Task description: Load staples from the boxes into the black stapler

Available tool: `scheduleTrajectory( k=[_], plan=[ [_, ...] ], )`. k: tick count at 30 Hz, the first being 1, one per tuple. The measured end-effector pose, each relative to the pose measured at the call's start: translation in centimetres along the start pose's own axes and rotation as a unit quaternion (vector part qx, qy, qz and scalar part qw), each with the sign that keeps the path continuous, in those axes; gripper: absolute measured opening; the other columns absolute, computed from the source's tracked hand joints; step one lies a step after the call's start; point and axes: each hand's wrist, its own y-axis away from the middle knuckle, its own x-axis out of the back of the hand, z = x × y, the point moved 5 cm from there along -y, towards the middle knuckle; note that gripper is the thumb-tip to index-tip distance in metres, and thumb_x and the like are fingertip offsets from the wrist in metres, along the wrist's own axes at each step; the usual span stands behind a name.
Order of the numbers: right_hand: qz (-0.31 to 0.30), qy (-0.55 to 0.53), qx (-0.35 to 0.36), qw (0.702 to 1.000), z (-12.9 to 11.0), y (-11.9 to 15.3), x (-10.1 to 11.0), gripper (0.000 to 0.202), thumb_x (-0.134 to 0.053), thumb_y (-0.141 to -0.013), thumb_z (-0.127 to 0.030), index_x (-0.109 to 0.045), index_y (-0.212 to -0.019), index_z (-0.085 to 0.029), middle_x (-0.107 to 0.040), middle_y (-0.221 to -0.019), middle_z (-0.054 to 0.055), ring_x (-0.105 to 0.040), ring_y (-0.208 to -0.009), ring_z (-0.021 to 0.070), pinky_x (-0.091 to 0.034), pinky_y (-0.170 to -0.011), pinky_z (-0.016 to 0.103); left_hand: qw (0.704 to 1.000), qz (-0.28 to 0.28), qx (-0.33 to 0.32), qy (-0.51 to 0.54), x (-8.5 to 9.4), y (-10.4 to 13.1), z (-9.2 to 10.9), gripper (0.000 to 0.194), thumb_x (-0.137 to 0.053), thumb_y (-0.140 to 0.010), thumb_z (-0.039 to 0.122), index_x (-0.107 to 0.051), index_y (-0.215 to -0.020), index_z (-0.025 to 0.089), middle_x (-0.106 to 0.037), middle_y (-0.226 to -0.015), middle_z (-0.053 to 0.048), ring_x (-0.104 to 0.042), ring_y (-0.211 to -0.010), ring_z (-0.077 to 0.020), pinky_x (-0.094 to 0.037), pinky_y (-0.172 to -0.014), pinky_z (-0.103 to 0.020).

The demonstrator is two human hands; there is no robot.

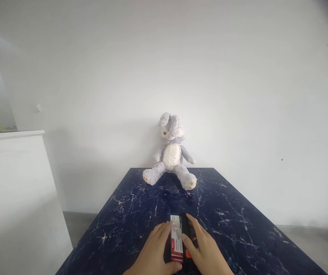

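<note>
A small red-and-white box with printing lies near the front of the table, with a white printed piece at its far end. My left hand is closed about its left side, fingertips along the edge and thumb across the near end. Directly right of the box is a black case-like object with an orange part low down. My right hand curls round this black object, index finger at its far end and thumb on its top near the box. My right palm hides much of it.
The dark blue marble-patterned table narrows toward the white wall. A grey plush rabbit sits at the table's far edge, leaning on the wall. To the left stands a white counter or cabinet.
</note>
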Motion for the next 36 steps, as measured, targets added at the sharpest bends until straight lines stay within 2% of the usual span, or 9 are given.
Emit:
scheduleTrajectory(
  k=[7, 12, 16, 20, 23, 26, 31, 34, 36],
  plan=[
    [0.009, 0.024, -0.010, 1.000, -0.1, 0.3, 0.1, 0.062, -0.047, -0.092, -0.046, -0.038, -0.150, -0.026, -0.060, -0.137, 0.010, -0.065, -0.112, 0.0264, -0.052, -0.092, 0.036, 0.998, 0.026, 0.035, 0.035, 0.0, -0.1, 0.2, 0.106, -0.084, -0.063, 0.031, -0.031, -0.155, 0.031, -0.044, -0.153, -0.006, -0.040, -0.137, -0.0363, -0.033, -0.115, -0.049],
    [0.045, 0.049, -0.035, 0.997, 0.5, -0.2, 1.6, 0.057, -0.046, -0.089, -0.033, -0.041, -0.146, -0.025, -0.065, -0.130, 0.009, -0.065, -0.114, 0.0269, -0.049, -0.094, 0.037, 0.999, 0.037, 0.027, 0.027, -0.7, -2.4, 2.5, 0.096, -0.083, -0.061, 0.027, -0.043, -0.148, 0.030, -0.056, -0.142, -0.007, -0.049, -0.127, -0.0354, -0.037, -0.109, -0.047],
    [0.092, 0.090, -0.080, 0.989, 3.0, -1.7, 5.1, 0.054, -0.041, -0.091, -0.032, -0.041, -0.144, -0.019, -0.066, -0.127, 0.012, -0.066, -0.112, 0.0300, -0.047, -0.095, 0.041, 0.999, 0.049, -0.010, 0.015, -2.7, -7.3, 5.8, 0.080, -0.083, -0.062, 0.032, -0.051, -0.136, 0.028, -0.064, -0.127, -0.006, -0.055, -0.117, -0.0320, -0.041, -0.102, -0.043],
    [0.172, 0.131, -0.121, 0.969, 7.8, -2.9, 9.9, 0.056, -0.039, -0.092, -0.036, -0.041, -0.142, -0.014, -0.058, -0.137, 0.016, -0.060, -0.120, 0.0321, -0.044, -0.100, 0.044, 0.998, 0.037, -0.049, -0.021, -6.9, -14.2, 10.6, 0.058, -0.076, -0.072, 0.042, -0.057, -0.123, 0.022, -0.066, -0.122, -0.009, -0.056, -0.117, -0.0322, -0.041, -0.099, -0.041],
    [0.242, 0.116, -0.162, 0.950, 11.9, -2.9, 13.5, 0.062, -0.037, -0.092, -0.047, -0.039, -0.145, -0.013, -0.056, -0.137, 0.019, -0.060, -0.120, 0.0332, -0.045, -0.098, 0.045, 0.998, 0.036, -0.054, -0.012, -10.2, -18.6, 14.2, 0.057, -0.070, -0.077, 0.043, -0.056, -0.125, 0.015, -0.065, -0.124, -0.015, -0.054, -0.119, -0.0340, -0.039, -0.101, -0.042],
    [0.269, 0.088, -0.187, 0.941, 14.9, -2.6, 15.8, 0.067, -0.036, -0.092, -0.052, -0.038, -0.146, -0.014, -0.061, -0.130, 0.019, -0.062, -0.115, 0.0332, -0.046, -0.096, 0.045, 0.998, 0.038, -0.056, -0.001, -12.8, -20.8, 16.5, 0.058, -0.064, -0.082, 0.045, -0.056, -0.129, 0.011, -0.062, -0.129, -0.019, -0.050, -0.124, -0.0361, -0.035, -0.106, -0.046],
    [0.352, 0.124, -0.159, 0.914, 15.0, -2.4, 16.9, 0.068, -0.041, -0.088, -0.053, -0.045, -0.141, -0.009, -0.058, -0.131, 0.021, -0.056, -0.120, 0.0374, -0.042, -0.101, 0.050, 0.997, 0.072, -0.022, 0.007, -13.9, -20.1, 15.5, 0.076, -0.057, -0.086, 0.049, -0.042, -0.145, 0.005, -0.051, -0.144, -0.019, -0.037, -0.136, -0.0380, -0.025, -0.114, -0.049],
    [0.436, 0.170, -0.067, 0.881, 12.4, -2.1, 16.5, 0.060, -0.042, -0.091, -0.051, -0.051, -0.134, -0.010, -0.057, -0.130, 0.021, -0.050, -0.123, 0.0388, -0.040, -0.102, 0.054, 0.994, 0.108, 0.005, 0.011, -12.3, -17.9, 13.1, 0.071, -0.052, -0.090, 0.046, -0.041, -0.148, 0.007, -0.050, -0.147, -0.017, -0.040, -0.135, -0.0341, -0.028, -0.115, -0.046],
    [0.440, 0.179, 0.006, 0.880, 10.4, -2.1, 15.4, 0.053, -0.042, -0.093, -0.048, -0.054, -0.130, -0.013, -0.058, -0.128, 0.019, -0.049, -0.123, 0.0364, -0.040, -0.104, 0.053, 0.990, 0.139, -0.007, -0.002, -10.4, -15.8, 11.5, 0.060, -0.047, -0.094, 0.041, -0.046, -0.145, 0.010, -0.053, -0.144, -0.015, -0.042, -0.134, -0.0324, -0.030, -0.115, -0.048]
  ],
)
